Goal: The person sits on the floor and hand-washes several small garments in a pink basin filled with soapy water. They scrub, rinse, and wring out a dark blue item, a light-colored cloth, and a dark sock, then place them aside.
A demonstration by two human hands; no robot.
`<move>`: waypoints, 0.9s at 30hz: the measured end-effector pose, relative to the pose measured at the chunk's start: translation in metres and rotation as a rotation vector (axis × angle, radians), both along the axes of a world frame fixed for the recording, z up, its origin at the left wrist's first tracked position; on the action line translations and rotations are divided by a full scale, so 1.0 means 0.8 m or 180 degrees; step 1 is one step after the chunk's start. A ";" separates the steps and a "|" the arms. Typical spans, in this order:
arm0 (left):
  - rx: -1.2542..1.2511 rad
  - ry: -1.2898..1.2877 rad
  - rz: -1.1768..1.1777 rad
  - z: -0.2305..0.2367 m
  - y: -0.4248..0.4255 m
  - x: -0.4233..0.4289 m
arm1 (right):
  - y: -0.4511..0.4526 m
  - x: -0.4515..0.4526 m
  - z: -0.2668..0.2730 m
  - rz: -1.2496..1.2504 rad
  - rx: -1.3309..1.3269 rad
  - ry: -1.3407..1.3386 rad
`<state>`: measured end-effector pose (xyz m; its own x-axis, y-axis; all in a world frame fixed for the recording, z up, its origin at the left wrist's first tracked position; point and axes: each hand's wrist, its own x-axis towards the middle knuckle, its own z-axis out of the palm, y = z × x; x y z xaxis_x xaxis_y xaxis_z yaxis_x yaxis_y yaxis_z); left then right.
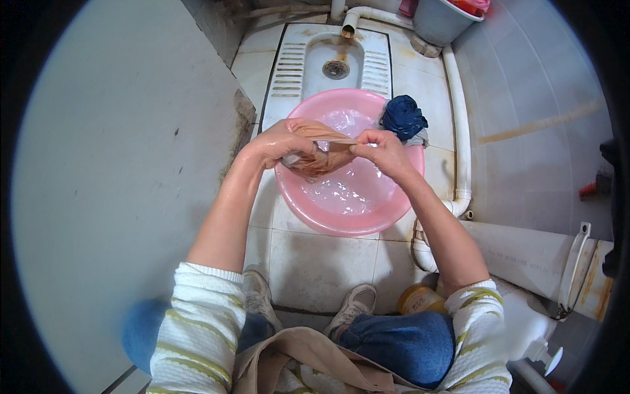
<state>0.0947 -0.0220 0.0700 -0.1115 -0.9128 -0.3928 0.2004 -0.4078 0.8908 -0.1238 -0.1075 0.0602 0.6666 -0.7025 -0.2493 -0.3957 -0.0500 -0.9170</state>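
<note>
A wet tan cloth is stretched between my two hands over a pink plastic basin. My left hand grips its bunched left end, the fingers partly hidden by the folds. With thumb and fingertips, my right hand pinches the cloth's right edge. Below lies cloudy, rippling water in the basin, and the cloth's lower folds hang close to it; I cannot tell if they touch. On the basin's right rim rests a bundled dark blue cloth, with a light grey cloth under it.
Behind the basin is a squat toilet set in the tiled floor. White pipes run along the right wall. A grey bucket stands at the back right. Near my right knee are a yellow-lidded container and a white pump bottle.
</note>
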 end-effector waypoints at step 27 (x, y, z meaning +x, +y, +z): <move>0.0204 0.0004 -0.0939 0.013 -0.015 0.012 | -0.039 -0.019 0.036 -0.0545 0.1075 -0.1562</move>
<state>0.1039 -0.0339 0.0804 -0.3689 -0.8142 -0.4483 0.0660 -0.5041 0.8611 -0.1393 -0.1386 0.0893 0.6447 -0.7454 -0.1694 0.0995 0.3016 -0.9482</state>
